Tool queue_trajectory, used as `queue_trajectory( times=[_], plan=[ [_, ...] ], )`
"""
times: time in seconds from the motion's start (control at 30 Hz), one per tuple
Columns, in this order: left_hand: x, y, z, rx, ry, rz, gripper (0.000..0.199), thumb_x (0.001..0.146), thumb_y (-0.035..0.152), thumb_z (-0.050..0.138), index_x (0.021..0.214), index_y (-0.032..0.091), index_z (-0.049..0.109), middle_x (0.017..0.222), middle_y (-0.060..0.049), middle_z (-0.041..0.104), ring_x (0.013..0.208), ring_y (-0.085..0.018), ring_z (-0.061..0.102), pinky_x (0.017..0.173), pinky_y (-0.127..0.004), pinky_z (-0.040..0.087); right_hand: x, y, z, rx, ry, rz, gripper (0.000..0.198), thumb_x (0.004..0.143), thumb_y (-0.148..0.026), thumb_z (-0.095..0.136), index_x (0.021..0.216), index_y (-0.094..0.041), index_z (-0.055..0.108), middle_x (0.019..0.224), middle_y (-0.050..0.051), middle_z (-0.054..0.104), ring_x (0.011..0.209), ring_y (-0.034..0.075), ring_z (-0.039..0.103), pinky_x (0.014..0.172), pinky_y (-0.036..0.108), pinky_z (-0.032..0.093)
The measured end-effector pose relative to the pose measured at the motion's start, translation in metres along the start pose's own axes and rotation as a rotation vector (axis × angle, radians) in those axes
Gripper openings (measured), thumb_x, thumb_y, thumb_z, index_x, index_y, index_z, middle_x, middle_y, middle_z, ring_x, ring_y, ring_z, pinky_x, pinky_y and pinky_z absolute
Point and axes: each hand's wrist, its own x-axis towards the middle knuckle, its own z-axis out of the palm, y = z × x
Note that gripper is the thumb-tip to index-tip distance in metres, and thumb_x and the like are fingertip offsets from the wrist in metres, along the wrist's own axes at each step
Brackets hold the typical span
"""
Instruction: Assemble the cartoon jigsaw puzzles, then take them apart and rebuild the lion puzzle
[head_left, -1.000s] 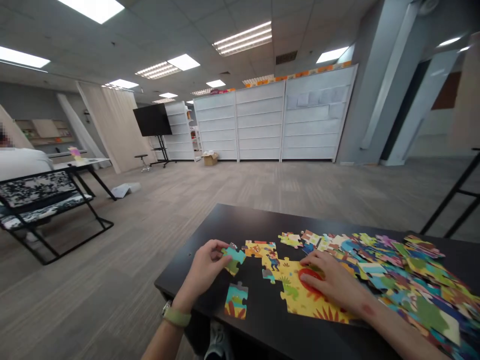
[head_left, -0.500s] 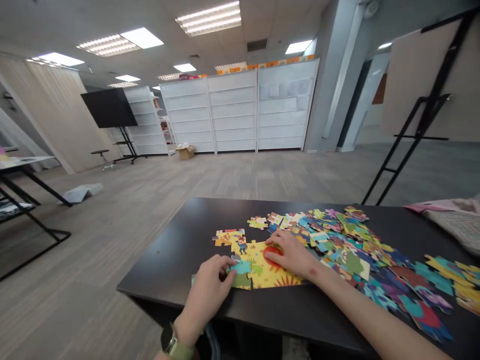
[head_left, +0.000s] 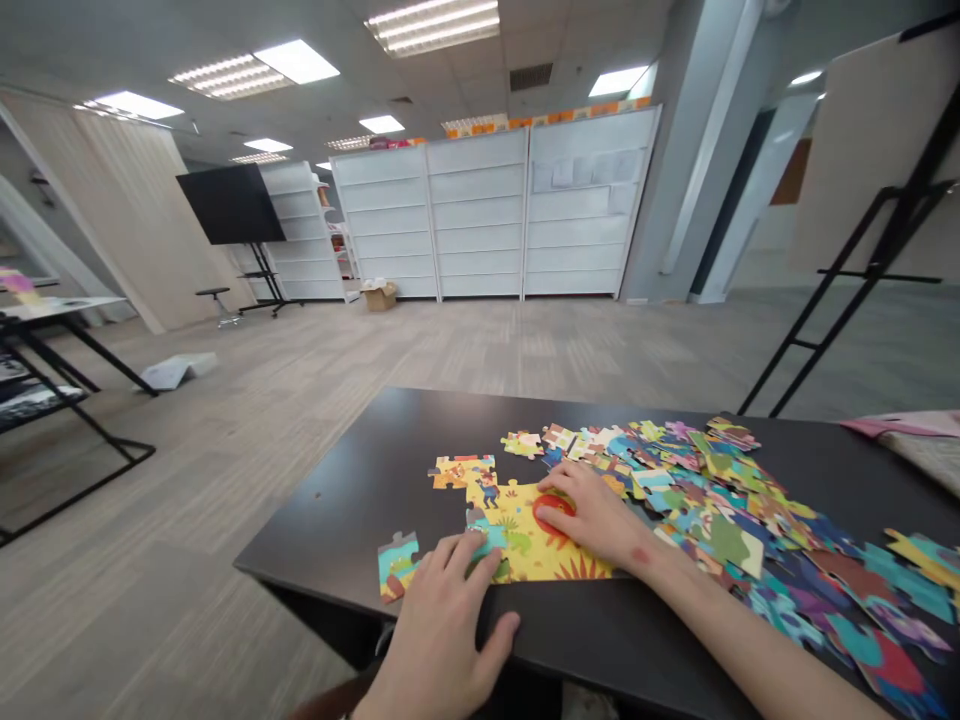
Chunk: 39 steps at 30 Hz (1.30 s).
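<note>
Joined jigsaw pieces form a yellow section (head_left: 525,555) near the front of the black table. My right hand (head_left: 589,510) rests on it with fingers stretched out, beside a round red shape in the picture. My left hand (head_left: 450,615) is open, thumb apart, its fingertips touching the teal and green pieces at the section's left edge and partly covering them. Just left of those fingers lies a separate teal, green and brown puzzle piece (head_left: 396,566). Orange pieces with an animal picture (head_left: 459,472) join the section at its upper left. Neither hand grips a piece.
A big heap of loose puzzle pieces (head_left: 712,510) spreads over the right side of the black table (head_left: 337,510). A pink and grey cloth (head_left: 915,440) lies at the right edge. Beyond stand an easel-like black frame (head_left: 847,290) and white shelves (head_left: 480,220).
My left hand has opened from a bent-finger pose and turned flatter, uncovering the separate piece at the left. My right hand stays on the yellow section. The view has shifted slightly.
</note>
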Motion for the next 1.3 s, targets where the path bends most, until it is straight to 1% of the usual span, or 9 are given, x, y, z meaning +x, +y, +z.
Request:
queue_trajectory(
  times=[0.17, 0.3, 0.47, 0.57, 0.73, 0.97, 1.17, 1.23, 1.3],
  plan=[
    [-0.011, 0.001, 0.037, 0.059, 0.039, -0.022, 0.08, 0.077, 0.067, 0.065, 0.143, 0.024, 0.051, 0.14, -0.018, 0.055, 0.133, -0.048, 0.041, 0.109, -0.064, 0.031, -0.001, -0.002, 0.0, -0.005, -0.011, 0.012, 0.026, 0.09, -0.04, 0.061, 0.105, -0.02, 0.071, 0.111, 0.009, 0.065, 0.108, 0.025, 0.059, 0.099, 0.039, 0.045],
    [-0.014, -0.003, 0.049, 0.062, 0.037, -0.031, 0.086, 0.076, 0.071, 0.064, 0.146, 0.023, 0.048, 0.139, -0.019, 0.056, 0.134, -0.05, 0.039, 0.11, -0.066, 0.028, 0.0, -0.002, 0.0, -0.018, -0.022, 0.015, 0.028, 0.091, -0.041, 0.06, 0.107, -0.02, 0.07, 0.114, 0.009, 0.064, 0.11, 0.025, 0.058, 0.101, 0.04, 0.045],
    [-0.009, -0.011, 0.019, -0.009, 0.036, -0.073, 0.056, 0.082, 0.044, 0.068, 0.134, 0.029, 0.054, 0.143, -0.015, 0.051, 0.128, -0.042, 0.046, 0.1, -0.057, 0.042, 0.001, -0.002, -0.002, -0.025, -0.042, 0.021, 0.028, 0.091, -0.041, 0.059, 0.106, -0.021, 0.071, 0.113, 0.009, 0.065, 0.109, 0.025, 0.059, 0.1, 0.04, 0.046],
    [0.0, -0.013, -0.005, -0.061, 0.045, -0.171, 0.048, 0.083, 0.033, 0.067, 0.129, 0.028, 0.054, 0.142, -0.012, 0.05, 0.128, -0.036, 0.046, 0.101, -0.051, 0.043, 0.001, -0.003, -0.003, -0.022, -0.05, 0.013, 0.027, 0.091, -0.041, 0.059, 0.106, -0.021, 0.071, 0.113, 0.01, 0.065, 0.109, 0.026, 0.059, 0.1, 0.041, 0.046],
    [0.011, -0.013, -0.02, -0.139, -0.028, -0.204, 0.047, 0.081, 0.029, 0.074, 0.123, 0.026, 0.056, 0.12, -0.005, 0.062, 0.114, -0.028, 0.053, 0.096, -0.04, 0.044, 0.001, -0.002, -0.004, -0.007, -0.042, 0.001, 0.027, 0.091, -0.042, 0.059, 0.105, -0.021, 0.071, 0.112, 0.01, 0.066, 0.108, 0.027, 0.06, 0.099, 0.042, 0.046],
    [0.011, -0.026, -0.031, -0.087, -0.087, -0.117, 0.041, 0.08, 0.043, 0.079, 0.115, 0.029, 0.063, 0.115, -0.004, 0.061, 0.105, -0.028, 0.054, 0.091, -0.039, 0.041, 0.001, 0.003, -0.001, 0.003, -0.043, -0.012, 0.028, 0.091, -0.044, 0.058, 0.105, -0.023, 0.07, 0.113, 0.01, 0.066, 0.108, 0.027, 0.06, 0.098, 0.043, 0.047],
    [0.005, -0.054, -0.051, -0.079, -0.115, -0.12, 0.035, 0.081, 0.045, 0.077, 0.109, 0.028, 0.067, 0.114, -0.005, 0.061, 0.107, -0.028, 0.055, 0.092, -0.04, 0.041, 0.0, 0.005, -0.001, -0.013, -0.068, -0.006, 0.03, 0.092, -0.045, 0.057, 0.108, -0.022, 0.07, 0.116, 0.01, 0.064, 0.11, 0.027, 0.059, 0.1, 0.042, 0.045],
    [0.002, -0.068, -0.057, -0.107, -0.118, -0.127, 0.043, 0.077, 0.045, 0.081, 0.114, 0.029, 0.066, 0.123, -0.006, 0.059, 0.115, -0.029, 0.053, 0.098, -0.043, 0.04, 0.0, 0.004, -0.002, -0.016, -0.076, -0.001, 0.031, 0.092, -0.045, 0.057, 0.108, -0.022, 0.07, 0.116, 0.01, 0.064, 0.111, 0.027, 0.059, 0.1, 0.043, 0.045],
    [-0.001, -0.083, -0.063, -0.155, -0.123, -0.127, 0.068, 0.067, 0.046, 0.087, 0.127, 0.03, 0.06, 0.133, -0.008, 0.054, 0.123, -0.032, 0.049, 0.105, -0.045, 0.037, 0.001, 0.005, -0.002, -0.017, -0.08, -0.003, 0.031, 0.092, -0.046, 0.056, 0.108, -0.022, 0.07, 0.116, 0.01, 0.064, 0.111, 0.027, 0.059, 0.1, 0.043, 0.045]
  ],
)
